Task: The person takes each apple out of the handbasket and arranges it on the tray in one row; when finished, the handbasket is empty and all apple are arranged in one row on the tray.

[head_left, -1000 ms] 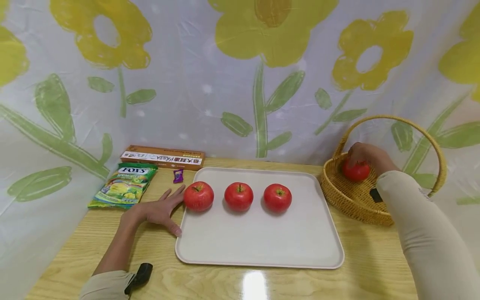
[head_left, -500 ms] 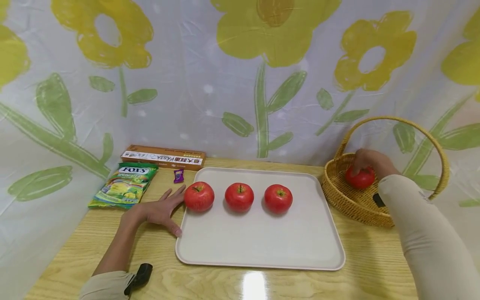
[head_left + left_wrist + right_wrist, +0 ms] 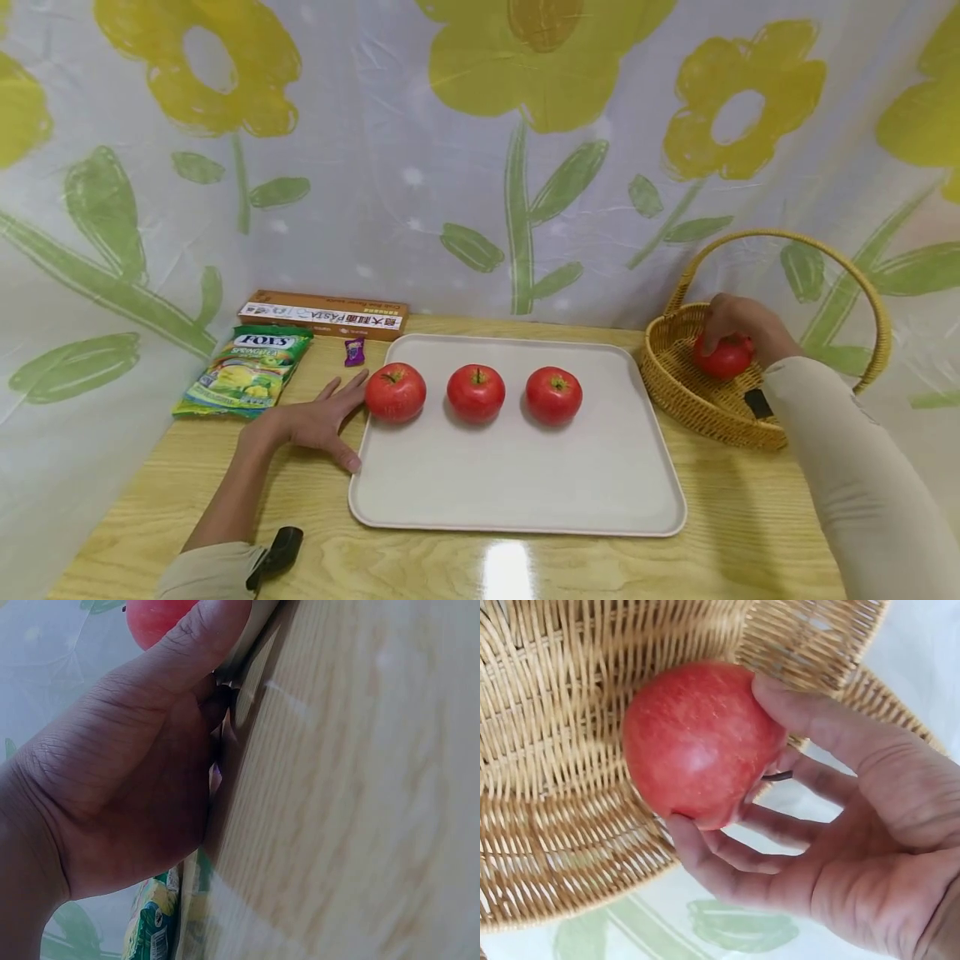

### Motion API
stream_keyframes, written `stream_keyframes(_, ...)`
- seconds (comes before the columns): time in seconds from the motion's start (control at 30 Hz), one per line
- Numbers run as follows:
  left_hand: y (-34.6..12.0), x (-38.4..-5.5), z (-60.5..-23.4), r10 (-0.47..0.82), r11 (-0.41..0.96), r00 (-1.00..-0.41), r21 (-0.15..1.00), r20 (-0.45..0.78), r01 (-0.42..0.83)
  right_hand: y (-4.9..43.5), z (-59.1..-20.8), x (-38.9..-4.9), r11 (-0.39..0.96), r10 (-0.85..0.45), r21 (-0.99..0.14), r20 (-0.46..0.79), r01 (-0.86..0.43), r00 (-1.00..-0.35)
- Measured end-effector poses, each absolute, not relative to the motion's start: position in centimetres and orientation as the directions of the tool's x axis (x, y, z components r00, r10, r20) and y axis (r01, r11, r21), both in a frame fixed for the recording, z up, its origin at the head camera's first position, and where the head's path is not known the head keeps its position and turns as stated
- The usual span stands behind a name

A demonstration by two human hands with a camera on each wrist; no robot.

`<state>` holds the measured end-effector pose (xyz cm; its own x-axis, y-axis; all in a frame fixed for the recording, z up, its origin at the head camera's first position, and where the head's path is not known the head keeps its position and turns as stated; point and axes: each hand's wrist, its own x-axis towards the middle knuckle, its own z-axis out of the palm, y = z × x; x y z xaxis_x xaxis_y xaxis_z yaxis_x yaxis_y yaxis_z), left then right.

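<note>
My right hand point(image 3: 862, 832) grips a red apple point(image 3: 697, 742), thumb on one side and fingers curled round the other, its dark stem toward the palm. In the head view this apple point(image 3: 723, 358) is inside the wicker basket point(image 3: 690, 408) at the right. My left hand point(image 3: 315, 425) lies at the left rim of the white tray point(image 3: 517, 492), fingers spread, thumb tip at the edge. On the tray a row of three red apples runs from the left apple point(image 3: 395, 392) through the middle apple point(image 3: 476, 393) to the right apple point(image 3: 553, 396).
Behind the left hand lie a green snack bag point(image 3: 243, 371), a small purple wrapped candy point(image 3: 355, 352) and a brown pasta box point(image 3: 322, 314). The basket's tall handle point(image 3: 813, 243) arches over the right forearm. A flowered curtain point(image 3: 375, 183) stands behind the wooden table point(image 3: 420, 567).
Within the basket, my right hand and the apple have shifted slightly to the right and nearer to me. The left hand and the tray apples have stayed in place.
</note>
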<state>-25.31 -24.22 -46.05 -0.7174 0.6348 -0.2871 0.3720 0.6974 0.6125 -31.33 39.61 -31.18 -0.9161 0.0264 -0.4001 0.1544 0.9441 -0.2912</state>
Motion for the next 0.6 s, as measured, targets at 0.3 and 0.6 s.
stream_keyframes(0.3,-24.3,-25.3,-46.1,0.633,0.698,-0.719,0.613,-0.287,0.37,39.2,-29.9,-31.1,0.944,0.039,-0.278,-0.438,0.177,-0.898)
stream_keyframes(0.6,-24.2,-25.2,-45.9,0.636,0.699,-0.712,0.616,-0.299,0.365,37.8,-27.9,-30.0,0.962,0.014,-0.24,-0.427,0.128,-0.904)
